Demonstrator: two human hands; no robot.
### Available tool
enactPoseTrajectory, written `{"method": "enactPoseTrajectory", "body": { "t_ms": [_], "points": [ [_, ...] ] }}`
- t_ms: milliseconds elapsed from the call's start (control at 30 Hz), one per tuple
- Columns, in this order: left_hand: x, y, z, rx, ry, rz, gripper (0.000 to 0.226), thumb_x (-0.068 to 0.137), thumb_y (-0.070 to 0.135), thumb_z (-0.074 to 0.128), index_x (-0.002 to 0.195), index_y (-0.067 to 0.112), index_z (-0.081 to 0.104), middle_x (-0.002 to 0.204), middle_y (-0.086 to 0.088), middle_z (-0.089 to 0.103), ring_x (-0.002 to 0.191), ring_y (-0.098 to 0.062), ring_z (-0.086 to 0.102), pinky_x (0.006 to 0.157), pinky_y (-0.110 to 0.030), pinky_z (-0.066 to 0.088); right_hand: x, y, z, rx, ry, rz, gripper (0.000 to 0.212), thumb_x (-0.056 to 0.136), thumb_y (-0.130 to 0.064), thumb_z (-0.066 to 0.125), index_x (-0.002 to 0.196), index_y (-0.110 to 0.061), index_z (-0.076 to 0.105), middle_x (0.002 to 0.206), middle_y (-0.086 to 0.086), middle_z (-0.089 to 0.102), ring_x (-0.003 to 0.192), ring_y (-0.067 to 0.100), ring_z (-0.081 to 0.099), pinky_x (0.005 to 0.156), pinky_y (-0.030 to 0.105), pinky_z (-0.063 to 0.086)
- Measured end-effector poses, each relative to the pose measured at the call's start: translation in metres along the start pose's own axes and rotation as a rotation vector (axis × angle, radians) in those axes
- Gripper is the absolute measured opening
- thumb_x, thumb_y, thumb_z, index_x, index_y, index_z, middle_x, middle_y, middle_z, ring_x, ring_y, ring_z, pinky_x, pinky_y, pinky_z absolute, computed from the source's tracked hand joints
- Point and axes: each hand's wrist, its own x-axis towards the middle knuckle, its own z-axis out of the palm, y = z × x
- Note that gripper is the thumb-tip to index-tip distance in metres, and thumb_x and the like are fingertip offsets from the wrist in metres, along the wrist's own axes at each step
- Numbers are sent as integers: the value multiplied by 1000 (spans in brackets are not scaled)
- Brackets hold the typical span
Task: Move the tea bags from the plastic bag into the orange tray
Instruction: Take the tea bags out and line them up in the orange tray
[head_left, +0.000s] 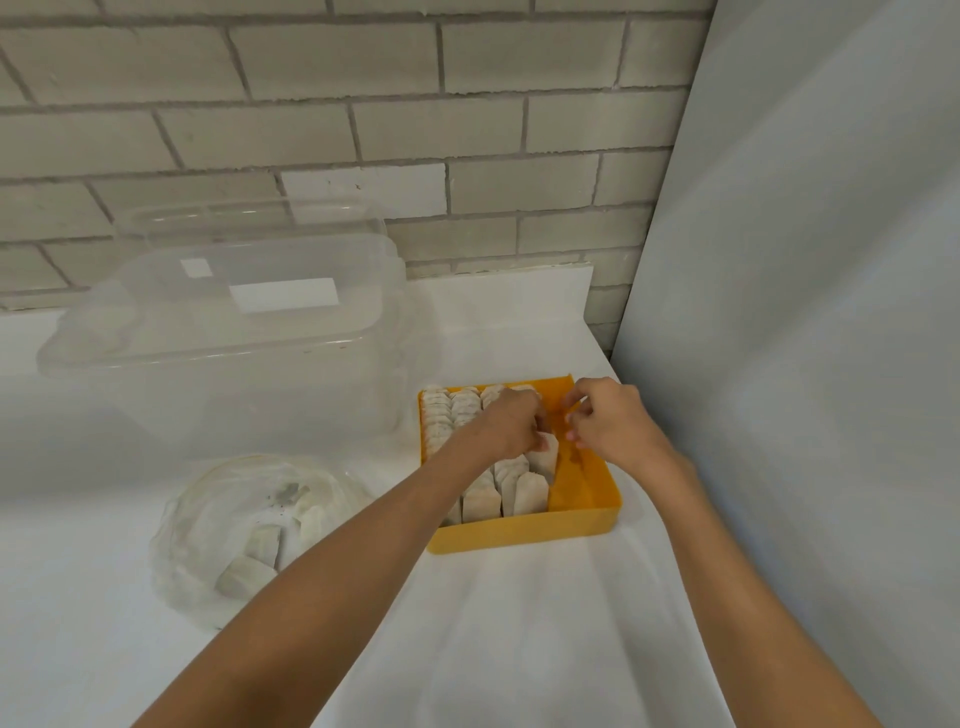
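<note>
An orange tray (582, 525) stands on the white counter, with several pale tea bags (524, 493) packed upright in rows; its right strip is bare. My left hand (511, 423) reaches over the rows, fingers closed on a tea bag (546, 457) at the edge of the right-hand row. My right hand (610, 421) hovers just right of it over the bare strip, fingers curled and apart, holding nothing I can see. To the left lies a crumpled clear plastic bag (208, 519) with a few tea bags (247, 574) still inside.
A large clear plastic container (228, 332) with a lid stands behind the bag, against the brick wall. A grey panel (805, 312) rises close along the right of the tray. White cloth covers the counter in front.
</note>
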Motion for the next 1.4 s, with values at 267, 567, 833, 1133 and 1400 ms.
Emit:
{"method": "enactPoseTrajectory", "body": {
  "t_ms": [267, 567, 833, 1133, 1400],
  "points": [
    [-21, -15, -12, -92, 143, -4, 23, 82, 7, 70, 105, 8, 67, 102, -8, 67, 98, -21, 62, 81, -22, 45, -6, -12, 20, -195, -153, 34, 11, 93, 0, 44, 90, -8, 51, 106, 10, 49, 82, 20, 50, 66, 25, 41],
    [-64, -9, 11, 114, 142, 34, 12, 84, 34, 66, 89, 25, 71, 105, 0, 59, 101, -19, 53, 81, -36, 49, -11, -19, 30, -215, -127, 64, 26, 94, 1, 45, 73, -13, 40, 85, 1, 41, 74, 16, 44, 69, 25, 37],
    [-69, -14, 15, 173, 156, 10, 16, 86, 33, 63, 100, 27, 67, 112, -2, 53, 109, -23, 50, 89, -35, 38, -9, -17, 36, -193, -99, 73, 35, 92, 3, 45, 67, -18, 34, 79, 0, 43, 68, 12, 43, 55, 20, 36],
    [-69, -12, 22, 143, 158, -7, 21, 86, 40, 62, 104, 29, 67, 111, -2, 50, 111, -25, 47, 93, -38, 36, -13, -15, 30, -147, -118, 44, 20, 93, -1, 48, 112, -7, 53, 118, 14, 49, 90, 23, 48, 77, 28, 42],
    [-76, -19, 12, 209, 139, -126, 17, 84, 37, 63, 95, 24, 66, 117, -3, 50, 117, -26, 43, 97, -39, 32, -14, -6, 25, -105, -66, -21, 34, 92, -3, 49, 126, -10, 52, 123, 15, 53, 111, 29, 52, 86, 31, 45]
  ]
}}
